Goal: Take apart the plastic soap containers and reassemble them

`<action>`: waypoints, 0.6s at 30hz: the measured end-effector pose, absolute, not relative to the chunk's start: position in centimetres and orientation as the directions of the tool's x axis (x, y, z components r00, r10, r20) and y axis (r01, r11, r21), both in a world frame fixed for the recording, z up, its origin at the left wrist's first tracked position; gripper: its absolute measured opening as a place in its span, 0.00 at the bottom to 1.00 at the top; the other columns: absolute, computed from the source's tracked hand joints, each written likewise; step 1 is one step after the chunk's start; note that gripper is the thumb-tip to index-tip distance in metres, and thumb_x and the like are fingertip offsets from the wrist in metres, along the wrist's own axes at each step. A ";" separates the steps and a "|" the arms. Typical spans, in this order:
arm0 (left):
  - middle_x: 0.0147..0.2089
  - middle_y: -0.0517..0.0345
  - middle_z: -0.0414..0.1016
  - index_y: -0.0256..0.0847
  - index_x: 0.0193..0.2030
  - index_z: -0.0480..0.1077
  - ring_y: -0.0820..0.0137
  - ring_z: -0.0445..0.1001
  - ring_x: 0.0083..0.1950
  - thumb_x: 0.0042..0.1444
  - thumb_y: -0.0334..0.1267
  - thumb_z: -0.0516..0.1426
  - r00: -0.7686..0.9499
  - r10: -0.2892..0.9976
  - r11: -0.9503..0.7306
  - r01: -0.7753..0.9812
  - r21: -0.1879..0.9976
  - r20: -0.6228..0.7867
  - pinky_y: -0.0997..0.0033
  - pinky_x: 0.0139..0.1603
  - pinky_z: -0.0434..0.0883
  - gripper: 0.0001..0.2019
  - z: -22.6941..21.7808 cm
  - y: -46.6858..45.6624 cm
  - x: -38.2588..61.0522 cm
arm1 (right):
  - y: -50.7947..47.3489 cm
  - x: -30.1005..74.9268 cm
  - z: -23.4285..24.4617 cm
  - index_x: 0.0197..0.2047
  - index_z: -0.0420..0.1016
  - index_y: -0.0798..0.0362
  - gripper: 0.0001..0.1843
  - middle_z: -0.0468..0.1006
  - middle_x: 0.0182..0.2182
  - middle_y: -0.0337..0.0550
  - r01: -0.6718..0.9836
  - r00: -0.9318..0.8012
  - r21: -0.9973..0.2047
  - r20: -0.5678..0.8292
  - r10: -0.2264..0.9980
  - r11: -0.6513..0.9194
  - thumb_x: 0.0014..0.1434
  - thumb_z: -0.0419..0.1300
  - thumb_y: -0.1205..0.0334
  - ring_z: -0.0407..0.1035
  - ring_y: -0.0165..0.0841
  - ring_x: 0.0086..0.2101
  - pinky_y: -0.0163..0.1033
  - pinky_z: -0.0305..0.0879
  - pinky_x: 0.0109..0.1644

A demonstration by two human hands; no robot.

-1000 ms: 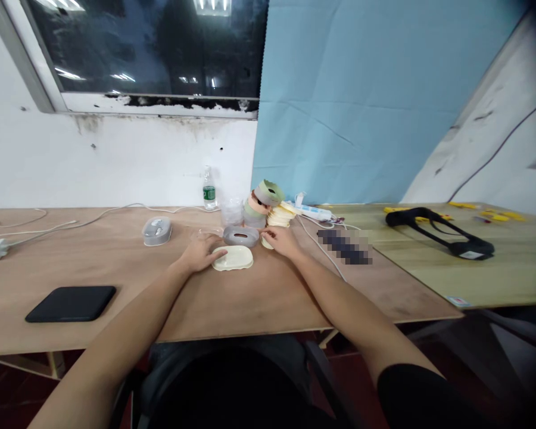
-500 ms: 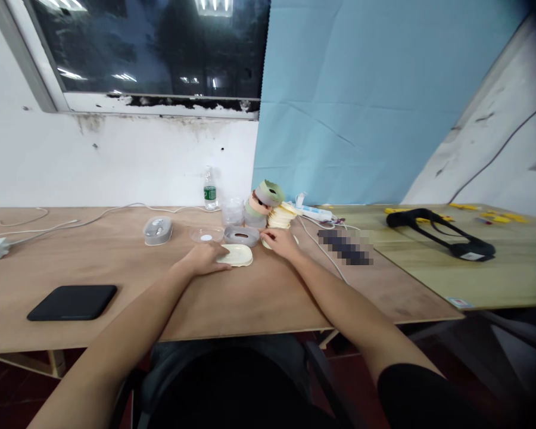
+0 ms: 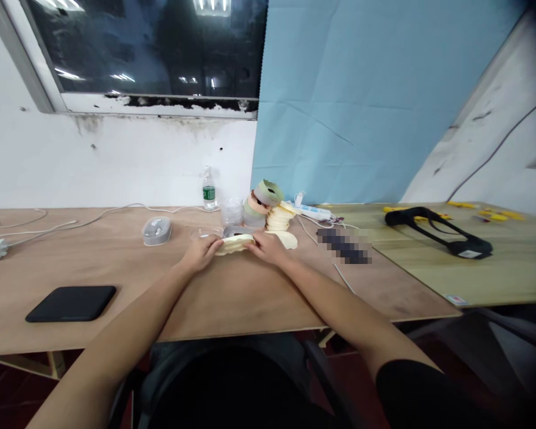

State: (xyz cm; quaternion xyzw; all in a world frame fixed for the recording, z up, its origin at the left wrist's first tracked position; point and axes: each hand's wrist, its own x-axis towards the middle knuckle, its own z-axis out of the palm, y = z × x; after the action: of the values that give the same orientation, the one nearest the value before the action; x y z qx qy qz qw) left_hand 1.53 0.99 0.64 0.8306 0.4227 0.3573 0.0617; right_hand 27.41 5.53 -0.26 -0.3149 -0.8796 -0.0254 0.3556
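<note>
A cream, oval plastic piece with a wavy rim (image 3: 235, 244) is held up between my two hands. My left hand (image 3: 201, 252) pinches its left end, and my right hand (image 3: 268, 246) grips the right end. Behind it, a grey oval piece (image 3: 234, 230) is partly hidden. A clear shallow dish (image 3: 201, 233) lies behind my left hand. Just beyond my right hand rests a flat cream piece (image 3: 287, 240), with a stack of cream pieces (image 3: 277, 220) behind it.
Stacked green, orange and grey ring-shaped pieces (image 3: 255, 205) lean beside clear cups (image 3: 231, 211). A water bottle (image 3: 209, 189) stands near the wall. A grey oval container (image 3: 157, 230), a black flat case (image 3: 71, 303), a power strip (image 3: 315, 212) and a black strap-like frame (image 3: 442, 232) lie around.
The cream piece has been lifted and tilted upright. My right hand has moved left from the flat cream piece and taken hold of the right end.
</note>
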 end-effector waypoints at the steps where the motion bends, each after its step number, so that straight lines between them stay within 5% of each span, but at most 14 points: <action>1: 0.43 0.53 0.77 0.40 0.48 0.70 0.66 0.74 0.43 0.65 0.49 0.43 0.378 0.735 -0.642 0.654 0.399 0.562 0.68 0.44 0.68 0.21 0.7 1.1 1.4 | 5.7 27.2 -0.2 0.41 0.74 0.54 0.20 0.76 0.30 0.44 0.586 -0.475 -0.249 0.665 0.576 0.771 0.62 0.52 0.46 0.68 0.34 0.31 0.35 0.61 0.36; 4: 0.56 0.47 0.70 0.38 0.59 0.63 0.62 0.68 0.57 0.64 0.50 0.46 0.305 0.698 -0.621 0.707 0.337 0.648 0.62 0.57 0.64 0.23 0.8 1.9 0.5 | 6.9 28.1 0.2 0.42 0.73 0.55 0.21 0.76 0.29 0.42 0.525 -0.178 -0.508 0.719 0.672 0.683 0.61 0.52 0.45 0.67 0.33 0.30 0.35 0.62 0.35; 9: 0.59 0.42 0.66 0.38 0.53 0.68 0.54 0.62 0.61 0.58 0.53 0.51 0.014 0.748 -0.263 0.924 0.277 0.663 0.53 0.62 0.58 0.24 0.0 4.2 -3.5 | 10.1 33.4 0.8 0.44 0.73 0.55 0.22 0.77 0.36 0.44 0.284 0.153 -0.748 0.654 0.741 0.600 0.57 0.54 0.45 0.70 0.36 0.37 0.39 0.66 0.41; 13: 0.62 0.39 0.61 0.39 0.53 0.69 0.46 0.56 0.65 0.55 0.56 0.51 -0.286 0.796 0.127 0.941 0.314 0.534 0.43 0.62 0.53 0.27 -1.0 5.0 -7.0 | 11.4 37.4 1.0 0.44 0.72 0.54 0.21 0.75 0.29 0.41 0.263 0.211 -0.878 0.458 0.864 0.401 0.54 0.56 0.47 0.69 0.34 0.31 0.36 0.65 0.33; 18: 0.67 0.36 0.53 0.37 0.60 0.63 0.43 0.47 0.68 0.54 0.58 0.50 -0.439 0.782 0.301 0.888 0.348 0.443 0.41 0.63 0.48 0.33 -1.4 5.1 -9.1 | 11.0 39.5 1.0 0.40 0.72 0.55 0.14 0.69 0.21 0.37 0.378 0.216 -0.911 0.260 0.941 0.165 0.55 0.56 0.54 0.61 0.27 0.20 0.31 0.56 0.23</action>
State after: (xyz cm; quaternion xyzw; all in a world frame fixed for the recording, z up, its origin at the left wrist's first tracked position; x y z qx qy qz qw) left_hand -9.06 5.10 -1.39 0.5213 0.8009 0.2792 -0.0948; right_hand 39.55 11.02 0.97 -0.5854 -0.5633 0.2735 0.5150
